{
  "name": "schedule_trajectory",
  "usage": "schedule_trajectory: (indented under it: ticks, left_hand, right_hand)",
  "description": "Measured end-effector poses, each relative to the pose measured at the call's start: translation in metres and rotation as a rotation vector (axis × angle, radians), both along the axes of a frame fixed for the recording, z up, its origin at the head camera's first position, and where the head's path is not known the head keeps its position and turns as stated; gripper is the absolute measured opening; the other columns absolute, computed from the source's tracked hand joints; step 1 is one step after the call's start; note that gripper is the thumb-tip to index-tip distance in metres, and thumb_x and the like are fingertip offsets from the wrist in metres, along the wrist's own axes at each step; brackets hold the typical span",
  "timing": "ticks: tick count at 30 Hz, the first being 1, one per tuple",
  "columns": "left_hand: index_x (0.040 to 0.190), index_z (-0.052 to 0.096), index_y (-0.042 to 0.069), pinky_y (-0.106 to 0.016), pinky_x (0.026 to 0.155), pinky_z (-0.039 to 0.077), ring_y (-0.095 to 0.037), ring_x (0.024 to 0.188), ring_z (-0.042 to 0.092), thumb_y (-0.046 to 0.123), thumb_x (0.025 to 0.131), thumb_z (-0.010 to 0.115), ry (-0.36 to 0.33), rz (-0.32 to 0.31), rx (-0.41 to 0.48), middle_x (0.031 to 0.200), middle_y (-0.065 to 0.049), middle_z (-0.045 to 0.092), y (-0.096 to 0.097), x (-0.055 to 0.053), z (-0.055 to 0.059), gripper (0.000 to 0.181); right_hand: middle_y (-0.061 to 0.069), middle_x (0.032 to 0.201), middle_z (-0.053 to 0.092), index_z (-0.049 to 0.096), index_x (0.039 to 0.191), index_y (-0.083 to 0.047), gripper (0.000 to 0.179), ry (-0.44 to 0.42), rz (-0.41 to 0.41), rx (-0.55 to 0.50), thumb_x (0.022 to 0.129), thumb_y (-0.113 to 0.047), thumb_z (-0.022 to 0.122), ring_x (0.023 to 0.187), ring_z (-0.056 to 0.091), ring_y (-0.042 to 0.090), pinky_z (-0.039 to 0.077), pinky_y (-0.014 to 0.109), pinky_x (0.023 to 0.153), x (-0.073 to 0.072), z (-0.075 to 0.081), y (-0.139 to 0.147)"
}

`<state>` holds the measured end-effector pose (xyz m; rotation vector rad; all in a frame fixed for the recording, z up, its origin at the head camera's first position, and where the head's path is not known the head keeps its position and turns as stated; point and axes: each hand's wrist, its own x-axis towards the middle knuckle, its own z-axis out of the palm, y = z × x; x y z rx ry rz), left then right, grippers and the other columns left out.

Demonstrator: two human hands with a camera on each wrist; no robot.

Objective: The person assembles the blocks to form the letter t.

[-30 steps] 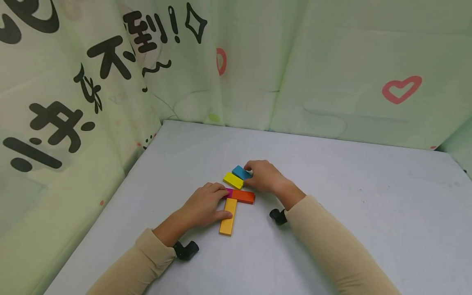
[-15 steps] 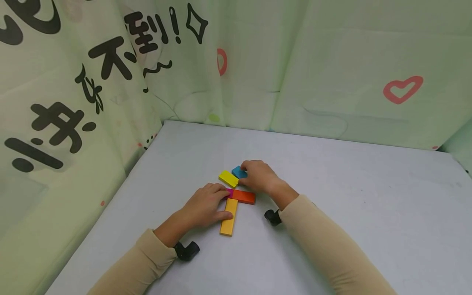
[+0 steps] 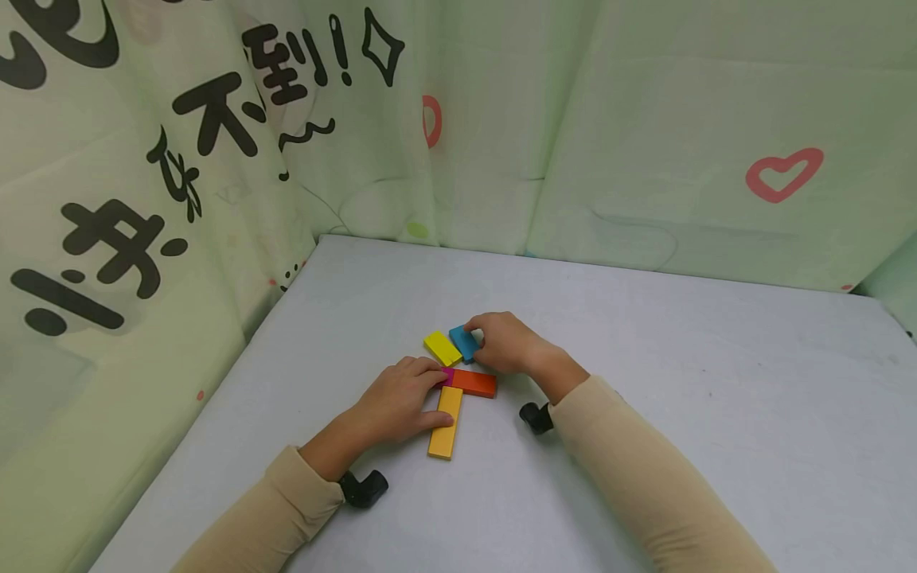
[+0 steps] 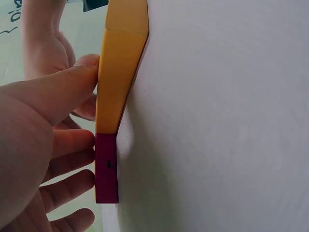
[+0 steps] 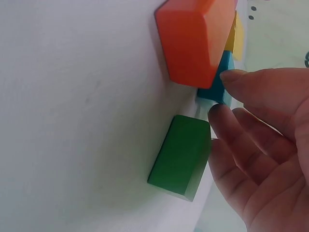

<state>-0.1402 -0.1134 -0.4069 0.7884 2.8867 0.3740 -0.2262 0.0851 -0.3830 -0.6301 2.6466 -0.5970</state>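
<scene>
Left hand (image 3: 392,398): fingers extended, resting on amber block (image 3: 446,434) and magenta block (image 3: 447,377). Right hand (image 3: 510,344): fingers pinching blue block (image 3: 462,343) beside yellow block (image 3: 442,348). Orange block (image 3: 474,383) abuts magenta block.

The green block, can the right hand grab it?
Probably yes: the right hand pinches the blue block, but the green block lies close beside that hand, with nothing seen between.

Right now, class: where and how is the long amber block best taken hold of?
Pinch the amber block by its long sides at the near end, probably best from above on the near side. It lies flat with that end free; its far end meets the magenta block, and the left hand lays its thumb across the middle.
</scene>
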Motion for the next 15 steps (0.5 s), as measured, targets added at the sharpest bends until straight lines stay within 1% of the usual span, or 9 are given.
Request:
schedule_trajectory:
  ticks: [9, 15]
  left_hand:
    - [0.136, 0.061, 0.006, -0.043, 0.102, 0.045, -0.028, 0.125, 0.048, 0.049, 0.086, 0.076, -0.007, 0.011, -0.019, 0.135, -0.010, 0.056, 0.0004, -0.0006, -0.0008, 0.067]
    - [0.135, 0.061, 0.006, -0.043, 0.103, 0.044, -0.027, 0.126, 0.048, 0.049, 0.086, 0.076, -0.012, 0.007, -0.011, 0.136, -0.010, 0.056, -0.0004, -0.0007, -0.0009, 0.067]
  right_hand:
    - [0.014, 0.143, 0.054, 0.057, 0.139, -0.004, 0.044, -0.031, -0.005, -0.012, 0.095, -0.009, 0.062, 0.126, 0.050, 0.032, 0.042, 0.047, 0.107, -0.0030, -0.0012, -0.0036]
    - [0.013, 0.148, 0.050, 0.054, 0.143, -0.007, 0.049, -0.065, 0.002, -0.015, 0.096, -0.011, 0.065, 0.130, 0.048, 0.032, 0.041, 0.047, 0.108, -0.0053, -0.0046, -0.0059]
